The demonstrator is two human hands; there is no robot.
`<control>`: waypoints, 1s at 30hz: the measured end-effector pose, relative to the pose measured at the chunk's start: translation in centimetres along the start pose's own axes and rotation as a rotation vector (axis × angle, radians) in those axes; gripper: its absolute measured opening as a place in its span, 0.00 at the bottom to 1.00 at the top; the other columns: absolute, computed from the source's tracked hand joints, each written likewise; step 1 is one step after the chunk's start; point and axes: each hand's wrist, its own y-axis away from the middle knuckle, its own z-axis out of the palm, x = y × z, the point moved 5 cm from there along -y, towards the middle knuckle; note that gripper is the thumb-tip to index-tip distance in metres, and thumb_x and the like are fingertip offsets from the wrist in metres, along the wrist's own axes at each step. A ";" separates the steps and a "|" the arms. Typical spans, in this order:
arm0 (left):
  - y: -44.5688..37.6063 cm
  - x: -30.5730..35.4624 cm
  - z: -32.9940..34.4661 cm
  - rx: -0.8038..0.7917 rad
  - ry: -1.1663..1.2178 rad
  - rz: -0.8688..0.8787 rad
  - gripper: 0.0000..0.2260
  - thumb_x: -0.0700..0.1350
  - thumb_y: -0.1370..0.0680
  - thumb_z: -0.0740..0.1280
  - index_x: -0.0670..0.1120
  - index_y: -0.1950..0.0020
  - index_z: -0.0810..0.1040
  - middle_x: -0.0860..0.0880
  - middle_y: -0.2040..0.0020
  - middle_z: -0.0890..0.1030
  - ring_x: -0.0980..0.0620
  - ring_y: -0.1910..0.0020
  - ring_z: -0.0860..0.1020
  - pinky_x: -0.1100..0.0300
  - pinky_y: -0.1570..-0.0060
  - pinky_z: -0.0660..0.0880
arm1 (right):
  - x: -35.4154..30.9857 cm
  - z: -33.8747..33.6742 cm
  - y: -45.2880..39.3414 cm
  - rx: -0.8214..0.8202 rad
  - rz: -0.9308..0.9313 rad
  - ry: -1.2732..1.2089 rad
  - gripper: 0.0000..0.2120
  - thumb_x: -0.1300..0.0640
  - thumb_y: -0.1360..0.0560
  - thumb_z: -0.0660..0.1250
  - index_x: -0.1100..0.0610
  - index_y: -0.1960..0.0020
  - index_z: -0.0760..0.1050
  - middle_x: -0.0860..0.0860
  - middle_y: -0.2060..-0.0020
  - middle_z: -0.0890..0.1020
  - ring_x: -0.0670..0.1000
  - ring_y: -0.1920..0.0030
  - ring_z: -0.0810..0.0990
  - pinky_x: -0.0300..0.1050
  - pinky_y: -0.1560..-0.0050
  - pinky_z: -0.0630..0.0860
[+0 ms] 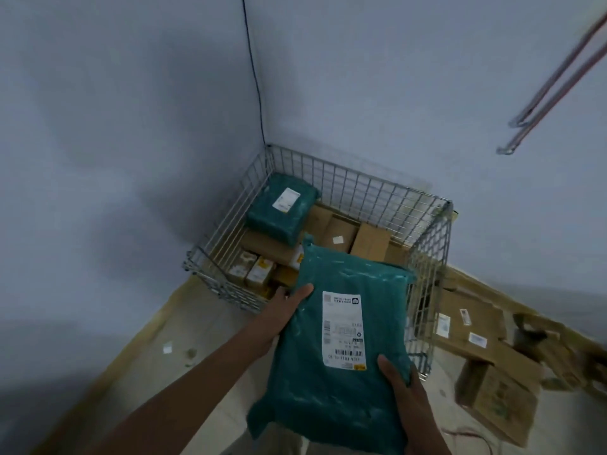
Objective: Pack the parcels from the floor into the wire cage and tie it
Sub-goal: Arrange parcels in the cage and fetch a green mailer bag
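I hold a large teal plastic parcel (331,382) with a white shipping label, tilted over the near edge of the wire cage (427,257). My left hand (282,311) grips its left edge and my right hand (402,389) grips its lower right side. The cage stands in the room corner. Inside it lie another teal parcel (282,208), several brown cardboard boxes (340,236) and small yellow-white cartons (253,269).
Flat cardboard boxes (466,326) and more cartons (499,399) lie on the floor right of the cage. A black cable (254,77) runs down the wall corner. Two metal rods (551,83) hang at upper right. Bare floor (184,336) spreads to the left.
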 end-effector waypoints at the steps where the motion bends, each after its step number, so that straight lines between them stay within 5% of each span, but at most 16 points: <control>1: -1.1 0.3 -1.5 -0.002 -0.005 -0.031 0.42 0.73 0.35 0.75 0.52 0.28 0.74 0.51 0.38 0.84 0.47 0.42 0.84 0.45 0.38 0.80 | 0.2 1.6 -1.1 -0.004 0.016 -0.015 0.28 0.48 0.32 0.78 0.52 0.36 0.74 0.57 0.42 0.83 0.61 0.47 0.84 0.59 0.43 0.81; 6: -6.3 1.8 -7.0 -0.035 -0.026 -0.148 0.29 0.68 0.25 0.70 0.52 0.31 0.79 0.50 0.41 0.86 0.48 0.43 0.85 0.46 0.37 0.79 | -0.4 8.8 -6.0 -0.061 0.149 -0.085 0.28 0.50 0.31 0.81 0.52 0.35 0.75 0.60 0.46 0.86 0.65 0.50 0.86 0.68 0.50 0.82; 13: -16.8 5.9 -14.5 0.104 -0.302 -0.153 0.21 0.55 0.20 0.71 0.51 0.30 0.72 0.53 0.38 0.80 0.54 0.46 0.81 0.59 0.49 0.78 | -4.0 19.4 -18.8 -0.070 0.102 0.049 0.33 0.43 0.35 0.82 0.50 0.35 0.72 0.55 0.44 0.84 0.59 0.48 0.86 0.61 0.50 0.84; 17: -24.1 7.3 -18.7 0.187 -0.575 -0.096 0.22 0.50 0.20 0.70 0.51 0.27 0.72 0.50 0.36 0.81 0.48 0.42 0.80 0.55 0.41 0.77 | -3.3 26.6 -27.5 -0.080 0.195 0.053 0.31 0.45 0.31 0.80 0.52 0.35 0.70 0.55 0.42 0.81 0.59 0.47 0.85 0.60 0.49 0.84; 21: -30.3 5.3 -22.1 0.218 -0.587 -0.151 0.22 0.52 0.24 0.72 0.50 0.31 0.75 0.47 0.39 0.81 0.45 0.41 0.81 0.51 0.41 0.79 | 0.9 31.7 -33.5 -0.049 0.305 0.083 0.32 0.41 0.32 0.80 0.50 0.38 0.68 0.55 0.42 0.79 0.59 0.46 0.84 0.60 0.50 0.84; 30: -37.8 -0.5 -27.7 0.289 -0.919 -0.269 0.32 0.52 0.23 0.71 0.40 0.25 0.61 0.36 0.31 0.69 0.36 0.34 0.71 0.45 0.38 0.75 | 10.7 38.6 -36.5 -0.003 0.360 -0.062 0.30 0.52 0.28 0.78 0.51 0.32 0.68 0.56 0.39 0.81 0.59 0.46 0.85 0.56 0.51 0.85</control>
